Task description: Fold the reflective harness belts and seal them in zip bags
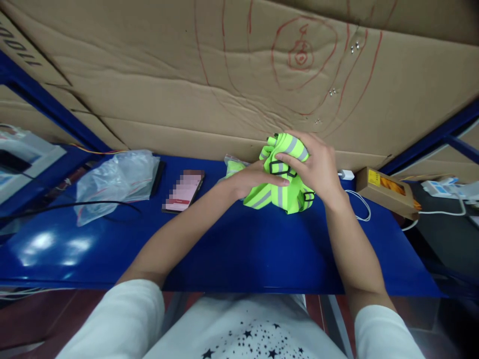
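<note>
A bundled neon-yellow reflective harness (279, 197) with grey stripes and black buckles is held up just above the blue table. My right hand (318, 162) grips its upper right side, thumb lying across the front. From the left, my left hand (258, 178) wraps around the lower part, with its fingers reaching over the straps near a black buckle. Some fingertips are hidden behind the folds. Behind my left wrist lies a clear zip bag (234, 167) with more neon-yellow material inside.
On the blue table (239, 249), a phone (185, 189) and crumpled plastic bags (118, 179) lie to the left. A brown box (387, 192), a white charger (346, 174) and a cable are on the right. Cardboard (157, 99) with red circles stands behind.
</note>
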Tool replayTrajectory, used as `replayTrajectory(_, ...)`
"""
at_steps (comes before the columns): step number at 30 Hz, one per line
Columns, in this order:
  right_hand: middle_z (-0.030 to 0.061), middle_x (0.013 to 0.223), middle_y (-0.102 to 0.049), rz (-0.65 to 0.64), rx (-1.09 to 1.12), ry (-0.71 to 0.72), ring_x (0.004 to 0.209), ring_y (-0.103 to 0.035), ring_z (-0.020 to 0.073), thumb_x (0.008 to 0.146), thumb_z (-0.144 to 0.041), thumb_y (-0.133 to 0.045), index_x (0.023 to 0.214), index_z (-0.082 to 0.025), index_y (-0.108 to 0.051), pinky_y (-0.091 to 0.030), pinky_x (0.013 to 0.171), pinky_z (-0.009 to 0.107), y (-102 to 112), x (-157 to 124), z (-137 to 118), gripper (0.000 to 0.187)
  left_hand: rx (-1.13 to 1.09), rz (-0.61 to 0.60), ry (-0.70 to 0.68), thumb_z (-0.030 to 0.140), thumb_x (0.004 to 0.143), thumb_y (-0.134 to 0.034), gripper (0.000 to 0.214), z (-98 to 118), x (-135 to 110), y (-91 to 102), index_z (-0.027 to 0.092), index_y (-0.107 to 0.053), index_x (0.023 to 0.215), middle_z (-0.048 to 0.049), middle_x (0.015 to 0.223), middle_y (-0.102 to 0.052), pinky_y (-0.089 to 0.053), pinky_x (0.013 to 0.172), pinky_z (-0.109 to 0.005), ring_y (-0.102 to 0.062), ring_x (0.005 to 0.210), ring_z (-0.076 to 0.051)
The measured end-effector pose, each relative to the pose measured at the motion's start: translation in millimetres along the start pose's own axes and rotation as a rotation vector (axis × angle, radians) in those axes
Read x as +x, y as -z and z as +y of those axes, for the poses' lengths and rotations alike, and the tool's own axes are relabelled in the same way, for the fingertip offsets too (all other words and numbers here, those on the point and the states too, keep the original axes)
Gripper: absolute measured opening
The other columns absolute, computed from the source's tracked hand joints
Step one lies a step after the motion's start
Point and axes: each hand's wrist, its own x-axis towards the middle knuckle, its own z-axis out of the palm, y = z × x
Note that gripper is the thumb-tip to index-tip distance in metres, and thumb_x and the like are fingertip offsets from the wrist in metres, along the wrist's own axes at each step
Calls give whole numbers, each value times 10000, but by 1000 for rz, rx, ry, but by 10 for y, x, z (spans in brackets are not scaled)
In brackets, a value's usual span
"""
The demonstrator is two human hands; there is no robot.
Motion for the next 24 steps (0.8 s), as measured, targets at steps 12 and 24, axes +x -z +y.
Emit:
replayTrajectory(12, 34, 944, -778, 56, 194, -110, 839, -720, 239, 856, -600, -778, 1045, -204, -786, -539, 757, 370, 147, -49, 16, 439, 329, -26, -58, 246, 636, -971, 490, 32, -76, 2, 136, -762, 1065, -67, 1007, -799, -580, 934, -361, -738, 933, -200)
replayTrajectory(24, 57, 1453, -623, 118, -86, 510, 1360, -603, 286, 1019, -365, -627, 1518, -366, -538, -499, 1165, 462, 113, -130, -104, 507, 479, -53, -119, 374, 556, -975, 577, 267, -216, 16, 189, -767, 1061, -81, 1101, -788, -563, 1019, -447, -698, 1199, -337)
